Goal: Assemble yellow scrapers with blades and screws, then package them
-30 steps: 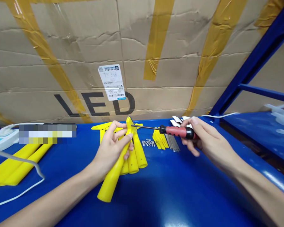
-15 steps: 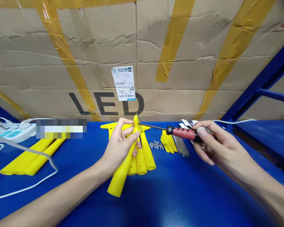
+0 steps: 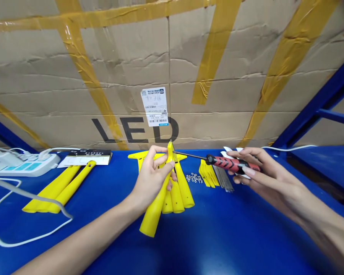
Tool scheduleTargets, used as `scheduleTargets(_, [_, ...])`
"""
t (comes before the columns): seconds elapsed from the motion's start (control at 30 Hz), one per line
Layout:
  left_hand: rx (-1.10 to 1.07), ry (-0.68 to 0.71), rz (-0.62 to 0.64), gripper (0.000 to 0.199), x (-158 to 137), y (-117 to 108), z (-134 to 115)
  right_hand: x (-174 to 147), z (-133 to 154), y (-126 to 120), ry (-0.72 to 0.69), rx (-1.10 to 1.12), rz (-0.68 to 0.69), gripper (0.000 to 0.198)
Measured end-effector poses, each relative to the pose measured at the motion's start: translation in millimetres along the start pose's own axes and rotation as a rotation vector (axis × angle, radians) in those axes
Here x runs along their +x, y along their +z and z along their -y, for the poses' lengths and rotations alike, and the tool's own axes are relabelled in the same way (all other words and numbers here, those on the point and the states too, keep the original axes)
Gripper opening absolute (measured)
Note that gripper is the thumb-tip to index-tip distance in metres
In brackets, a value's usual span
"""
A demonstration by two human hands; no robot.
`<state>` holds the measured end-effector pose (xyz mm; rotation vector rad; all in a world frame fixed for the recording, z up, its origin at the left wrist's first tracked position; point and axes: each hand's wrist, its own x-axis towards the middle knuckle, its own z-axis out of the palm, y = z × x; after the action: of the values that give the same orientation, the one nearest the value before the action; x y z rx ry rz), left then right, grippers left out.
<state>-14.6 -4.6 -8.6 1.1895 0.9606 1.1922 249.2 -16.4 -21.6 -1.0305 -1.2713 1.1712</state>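
Note:
My left hand [image 3: 153,177] is closed around a yellow plastic scraper handle [image 3: 151,215], its wide round end tilted down toward me. In my right hand [image 3: 259,168], the fingers grip a screwdriver [image 3: 225,162] with a red and black grip. The screwdriver's thin shaft points left, and its tip meets the narrow top of the held handle; the exact contact is too small to see. Behind my left hand, several T-shaped yellow scraper handles [image 3: 185,189] lie side by side, partly hidden by the hand.
Right of the handles lie small nuts and screws [image 3: 194,178], yellow plates [image 3: 208,175], grey strips [image 3: 223,179] and white pieces [image 3: 227,151]. At left are more yellow handles [image 3: 50,187], a black-and-white package [image 3: 87,157], a power strip [image 3: 31,166] and a loose cable [image 3: 31,238]. A cardboard box [image 3: 218,122] stands behind.
The screwdriver's grip has turned, showing black chevrons, and my right fingers have shifted around it. The held scraper handle stays at the screwdriver's tip. The whole view has shifted slightly.

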Motion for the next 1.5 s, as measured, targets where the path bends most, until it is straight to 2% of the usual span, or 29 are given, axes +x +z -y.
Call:
scheduleTargets(0.07, [0.003, 0.015, 0.018, 0.032, 1.0, -1.5, 0.3, -0.2, -1.2, -0.1, -0.001, -0.056, -0.021, 0.032])
scheduleTargets(0.17, [0.015, 0.044, 0.042, 0.030, 2.5, -3.1, 1.8, -0.2, -2.9, 0.1, 0.056, -0.208, -0.183, 0.039])
scheduleTargets(0.2, [0.019, 0.049, 0.043, 0.030, 2.9, -3.5, 1.9, -0.2, -2.9, 0.4, 0.068, -0.201, -0.182, 0.039])
scheduleTargets(0.33, [0.034, 0.044, 0.032, 0.029, 3.6, -5.1, 1.2, 0.6, -0.9, 2.8, -0.002, -0.013, -0.015, 0.033])
scheduleTargets(0.43, [0.037, 0.041, 0.049, 0.027, 3.4, -5.3, 2.2, 1.6, -0.1, 4.9, 0.001, -0.119, -0.098, 0.029])
scheduleTargets(0.5, [0.041, 0.037, 0.066, 0.026, 3.6, -5.2, 3.6, 1.9, -0.5, 4.6, 0.029, -0.200, -0.160, 0.035])
scheduleTargets(0.57, [0.049, 0.036, 0.063, 0.026, 4.5, -5.5, 4.9, 1.9, -1.2, 2.3, 0.027, -0.159, -0.131, 0.033])
scheduleTargets(0.63, [0.056, 0.040, 0.042, 0.026, 5.7, -6.1, 5.5, 1.9, -2.3, -0.7, -0.010, -0.091, -0.036, 0.030])
scheduleTargets(0.7, [0.055, 0.048, 0.029, 0.027, 6.7, -6.8, 5.5, 2.2, -3.7, -2.0, -0.047, -0.117, 0.011, 0.033])
scheduleTargets(0.8, [0.053, 0.070, 0.050, 0.027, 7.5, -7.5, 4.2, 3.1, -6.0, 0.0, 0.006, -0.220, -0.071, 0.036])
scheduleTargets(0.87, [0.063, 0.086, 0.060, 0.026, 8.2, -8.2, 2.5, 3.4, -6.3, 1.8, 0.039, -0.210, -0.090, 0.040])
scheduleTargets(0.97, [0.073, 0.090, 0.049, 0.027, 9.4, -9.5, -0.1, 2.5, -4.1, 2.1, -0.081, -0.211, -0.008, 0.034])
scheduleTargets(1.07, [0.073, 0.087, 0.052, 0.027, 8.9, -10.3, -1.4, 0.4, -1.9, 2.7, -0.172, -0.305, -0.010, 0.034])
scheduleTargets(1.13, [0.089, 0.095, 0.058, 0.027, 7.4, -10.3, -2.6, -1.2, -1.4, 5.4, -0.097, -0.251, -0.017, 0.032])
scheduleTargets(1.27, [0.131, 0.155, 0.087, 0.023, 6.1, -9.9, -9.8, -3.1, 1.4, 14.0, 0.226, -0.030, -0.026, 0.039])
scheduleTargets(1.33, [0.138, 0.170, 0.086, 0.022, 7.3, -9.9, -15.1, -3.4, 3.2, 17.2, 0.265, 0.000, -0.025, 0.041])
scheduleTargets(1.4, [0.142, 0.163, 0.068, 0.023, 8.8, -10.2, -19.7, -3.8, 2.9, 18.2, 0.155, -0.100, -0.001, 0.038])
scheduleTargets(1.5, [0.162, 0.127, 0.076, 0.024, 9.5, -11.6, -22.4, -5.7, -2.7, 14.8, -0.188, -0.496, -0.046, 0.033])
